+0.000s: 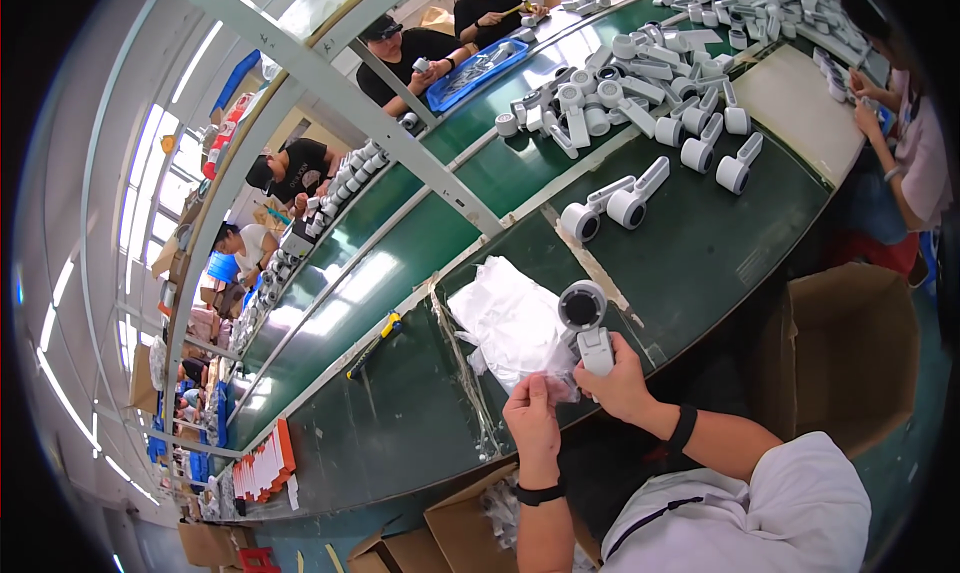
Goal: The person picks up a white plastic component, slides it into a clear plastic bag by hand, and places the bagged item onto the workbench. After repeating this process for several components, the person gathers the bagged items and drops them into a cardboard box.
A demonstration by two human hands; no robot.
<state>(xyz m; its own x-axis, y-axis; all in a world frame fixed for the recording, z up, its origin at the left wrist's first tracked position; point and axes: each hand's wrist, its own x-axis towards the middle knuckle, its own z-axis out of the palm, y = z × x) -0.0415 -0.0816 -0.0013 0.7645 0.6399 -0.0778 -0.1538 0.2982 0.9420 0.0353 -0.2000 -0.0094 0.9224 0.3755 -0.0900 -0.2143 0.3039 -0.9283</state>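
Observation:
My right hand (622, 381) is closed around the short grip of a white handheld device (596, 351). Its round head has a dark ring and points upward, away from me. Beside it, my left hand (533, 425) pinches the edge of a clear plastic bag (563, 385) between thumb and fingers. The bag lies just below the device's grip; whether the device touches it I cannot tell. Under and beyond both hands, a pile of thin white plastic bags (508, 311) rests on the green bench (400, 428).
Several similar devices (628, 209) lie farther along the bench, before a large heap (610, 93). A yellow-and-black cutter (375, 343) and orange-and-white cartons (265, 468) are left. Cardboard boxes (850, 348) stand right and below. A metal post (440, 178) rises ahead; co-workers sit across.

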